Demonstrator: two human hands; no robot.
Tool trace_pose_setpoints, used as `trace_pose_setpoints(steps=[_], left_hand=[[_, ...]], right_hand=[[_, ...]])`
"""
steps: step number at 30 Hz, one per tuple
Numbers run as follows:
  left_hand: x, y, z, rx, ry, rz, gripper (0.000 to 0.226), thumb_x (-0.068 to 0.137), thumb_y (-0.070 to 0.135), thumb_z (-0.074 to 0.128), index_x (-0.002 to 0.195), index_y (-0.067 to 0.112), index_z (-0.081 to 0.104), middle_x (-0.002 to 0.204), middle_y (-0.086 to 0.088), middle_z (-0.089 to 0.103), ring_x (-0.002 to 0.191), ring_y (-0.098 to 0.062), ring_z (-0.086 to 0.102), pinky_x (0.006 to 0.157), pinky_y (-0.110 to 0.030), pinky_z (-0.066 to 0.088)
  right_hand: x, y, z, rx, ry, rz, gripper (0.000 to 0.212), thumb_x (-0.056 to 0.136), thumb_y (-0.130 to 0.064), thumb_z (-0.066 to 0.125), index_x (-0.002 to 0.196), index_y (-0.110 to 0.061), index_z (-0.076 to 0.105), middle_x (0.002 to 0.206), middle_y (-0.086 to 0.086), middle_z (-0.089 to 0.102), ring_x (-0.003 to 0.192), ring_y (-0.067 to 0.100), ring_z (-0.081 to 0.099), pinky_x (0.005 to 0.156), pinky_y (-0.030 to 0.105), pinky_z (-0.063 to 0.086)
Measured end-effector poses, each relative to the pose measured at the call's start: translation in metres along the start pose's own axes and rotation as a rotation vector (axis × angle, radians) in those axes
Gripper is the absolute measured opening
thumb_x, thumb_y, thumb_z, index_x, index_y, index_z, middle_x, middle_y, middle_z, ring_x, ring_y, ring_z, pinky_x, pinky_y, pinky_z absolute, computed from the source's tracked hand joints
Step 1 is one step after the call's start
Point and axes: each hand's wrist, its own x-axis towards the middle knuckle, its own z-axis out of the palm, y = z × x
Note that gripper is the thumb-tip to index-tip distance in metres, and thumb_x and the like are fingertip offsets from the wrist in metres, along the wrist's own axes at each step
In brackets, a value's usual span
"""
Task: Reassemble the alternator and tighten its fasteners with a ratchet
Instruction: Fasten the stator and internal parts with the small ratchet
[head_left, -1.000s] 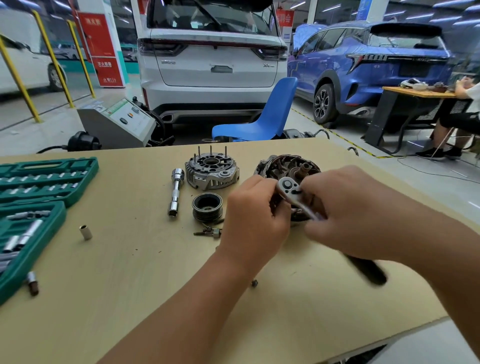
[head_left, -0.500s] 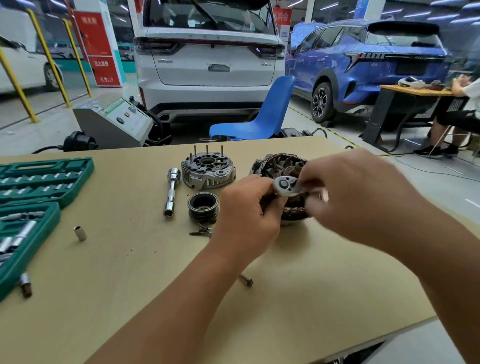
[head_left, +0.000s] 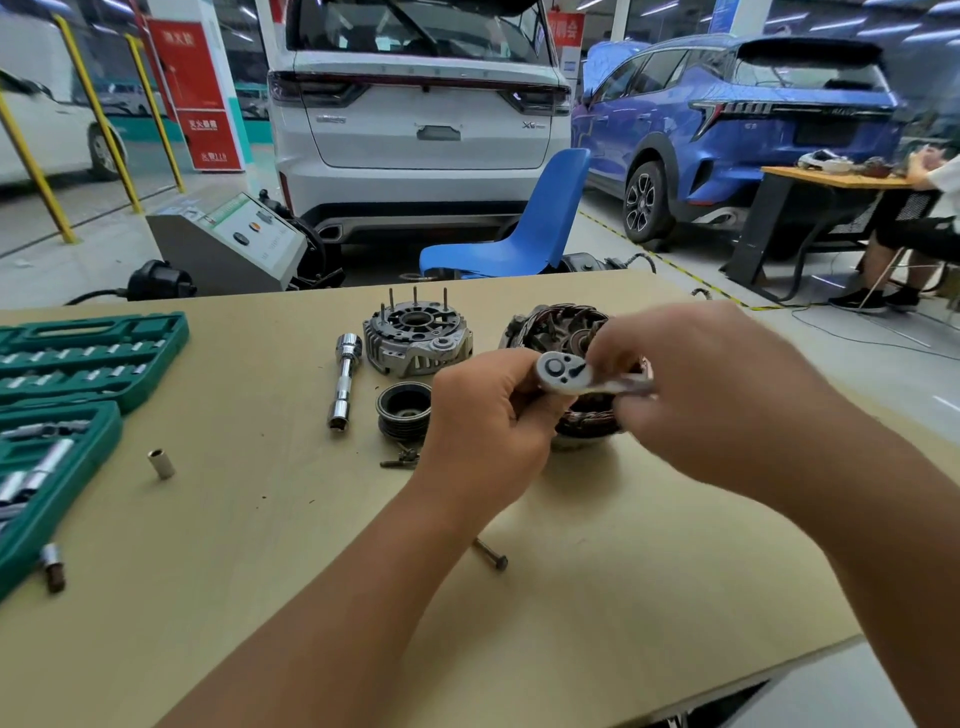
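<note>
Vs half-second back: ratchet (head_left: 563, 371) head same spot at frame centre, over alternator stator half (head_left: 571, 332); right hand (head_left: 711, 395) blurred, swinging handle. Left hand (head_left: 488, 415) pinches ratchet head, fingers closed round it. Right hand closed on handle, covers stator's right side. Left of centre: end housing (head_left: 415, 338) with studs up, pulley (head_left: 404, 410) below it, extension bar (head_left: 344, 379) beside. Loose bolt (head_left: 491, 553) on desk (head_left: 260, 571) under left forearm. Green socket case (head_left: 62, 374) at left edge, sockets in slots; loose socket (head_left: 161, 463) near it.
</note>
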Motion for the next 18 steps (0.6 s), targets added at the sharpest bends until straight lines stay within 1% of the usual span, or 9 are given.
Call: trace_pose_setpoints(steps=[2, 4, 6, 8, 10, 11, 13, 15, 18], left_hand=[[0.001, 0.003, 0.001, 0.033, -0.008, 0.017, 0.004, 0.088, 0.009, 0.080, 0.086, 0.006, 0.077, 0.072, -0.001, 0.070, 0.066, -0.021, 0.063, 0.059, -0.039, 0.051], [-0.001, 0.003, 0.002, 0.004, 0.009, -0.001, 0.003, 0.086, 0.006, 0.080, 0.086, 0.008, 0.078, 0.073, 0.001, 0.072, 0.066, -0.017, 0.065, 0.059, -0.036, 0.053], [-0.003, 0.002, 0.002, -0.039, 0.016, -0.021, 0.007, 0.085, 0.002, 0.079, 0.086, 0.009, 0.079, 0.074, 0.004, 0.073, 0.066, -0.012, 0.067, 0.059, -0.033, 0.055], [-0.002, 0.001, 0.002, -0.026, 0.005, -0.019, 0.007, 0.086, 0.003, 0.079, 0.089, 0.009, 0.080, 0.076, 0.003, 0.074, 0.069, -0.013, 0.067, 0.062, -0.036, 0.056], [-0.002, 0.004, 0.003, 0.007, 0.006, -0.003, 0.007, 0.087, 0.006, 0.079, 0.092, 0.010, 0.080, 0.078, 0.002, 0.074, 0.071, -0.016, 0.067, 0.064, -0.038, 0.055], [-0.002, 0.004, 0.004, 0.010, 0.007, 0.001, 0.004, 0.087, 0.007, 0.078, 0.090, 0.010, 0.079, 0.076, 0.002, 0.073, 0.070, -0.016, 0.065, 0.062, -0.038, 0.054], [-0.002, 0.003, 0.004, 0.016, 0.032, -0.004, 0.013, 0.087, 0.004, 0.077, 0.076, 0.011, 0.074, 0.066, 0.002, 0.066, 0.060, -0.014, 0.057, 0.054, -0.034, 0.047], [-0.002, 0.001, 0.004, 0.014, 0.052, -0.001, 0.021, 0.086, 0.003, 0.076, 0.069, 0.011, 0.069, 0.060, 0.003, 0.060, 0.056, -0.012, 0.049, 0.051, -0.031, 0.041], [-0.001, 0.002, 0.001, 0.008, -0.001, 0.019, 0.005, 0.089, 0.010, 0.078, 0.084, 0.009, 0.077, 0.070, 0.002, 0.068, 0.063, -0.014, 0.059, 0.058, -0.030, 0.048]], right_hand=[[-0.003, -0.003, 0.001, -0.092, 0.097, -0.025, 0.013, 0.080, -0.028, 0.059, 0.092, -0.027, 0.065, 0.081, -0.005, 0.063, 0.081, 0.025, 0.059, 0.067, 0.037, 0.049], [-0.007, -0.009, 0.000, 0.084, -0.073, -0.069, 0.016, 0.075, -0.035, 0.063, 0.074, -0.020, 0.058, 0.063, -0.005, 0.057, 0.064, 0.018, 0.054, 0.054, 0.038, 0.047], [-0.005, -0.010, -0.007, 0.230, -0.240, -0.046, 0.023, 0.070, -0.039, 0.066, 0.071, -0.017, 0.060, 0.060, -0.002, 0.060, 0.058, 0.016, 0.055, 0.051, 0.040, 0.049], [0.001, -0.002, -0.010, 0.160, -0.127, 0.009, 0.019, 0.073, -0.035, 0.063, 0.088, -0.026, 0.070, 0.075, -0.005, 0.067, 0.074, 0.018, 0.063, 0.062, 0.038, 0.055], [0.003, -0.004, -0.010, -0.071, 0.044, 0.016, 0.024, 0.077, -0.030, 0.058, 0.098, -0.029, 0.069, 0.087, -0.002, 0.065, 0.085, 0.029, 0.061, 0.069, 0.036, 0.051], [0.001, -0.007, -0.008, -0.097, 0.050, -0.010, 0.019, 0.076, -0.031, 0.058, 0.092, -0.027, 0.067, 0.082, -0.002, 0.062, 0.080, 0.028, 0.060, 0.064, 0.034, 0.047], [-0.005, -0.016, -0.007, 0.004, -0.104, -0.081, 0.020, 0.070, -0.040, 0.060, 0.074, -0.021, 0.059, 0.065, -0.005, 0.055, 0.063, 0.021, 0.056, 0.051, 0.033, 0.043], [-0.006, -0.015, -0.011, 0.089, -0.191, -0.055, 0.026, 0.065, -0.045, 0.059, 0.074, -0.021, 0.060, 0.064, -0.006, 0.057, 0.063, 0.019, 0.058, 0.052, 0.036, 0.050], [0.000, -0.006, -0.016, -0.112, 0.014, 0.023, 0.019, 0.074, -0.033, 0.059, 0.092, -0.031, 0.067, 0.083, -0.005, 0.063, 0.082, 0.026, 0.060, 0.069, 0.036, 0.052]])
